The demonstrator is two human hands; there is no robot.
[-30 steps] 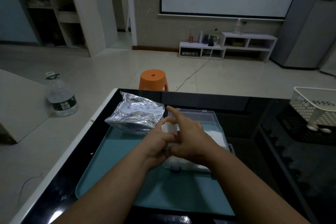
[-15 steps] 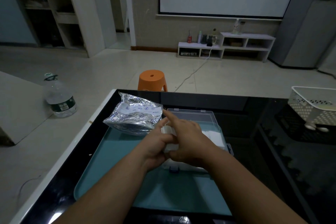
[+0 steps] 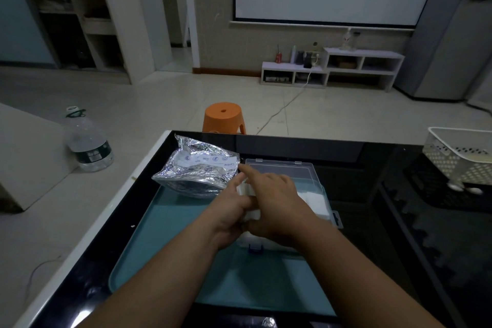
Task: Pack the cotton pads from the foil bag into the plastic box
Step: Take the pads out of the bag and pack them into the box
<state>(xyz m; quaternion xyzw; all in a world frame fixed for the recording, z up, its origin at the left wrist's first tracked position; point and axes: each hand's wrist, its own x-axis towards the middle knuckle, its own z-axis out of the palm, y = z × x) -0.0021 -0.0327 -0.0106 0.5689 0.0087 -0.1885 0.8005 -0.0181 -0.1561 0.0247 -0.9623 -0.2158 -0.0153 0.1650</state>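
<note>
A crumpled silver foil bag [image 3: 198,174] lies at the far left of a teal tray [image 3: 170,224]. Right of it stands a clear plastic box [image 3: 300,170] with its lid tipped back and white cotton pads [image 3: 315,201] inside. Over the box's left half, my left hand [image 3: 229,217] grips a small stack of white cotton pads [image 3: 246,190]. My right hand [image 3: 274,202] lies over the same stack, thumb under it and forefinger stretched toward the bag. Most of the stack is hidden by my hands.
The tray sits on a glossy black table [image 3: 372,234] with a white left edge. A white perforated basket [image 3: 458,157] stands at the right. Beyond the table are an orange stool [image 3: 223,121] and a large water bottle [image 3: 89,141] on the floor.
Both hands stay joined on the pad stack above the box. They have shifted only slightly, and the view has drifted a little.
</note>
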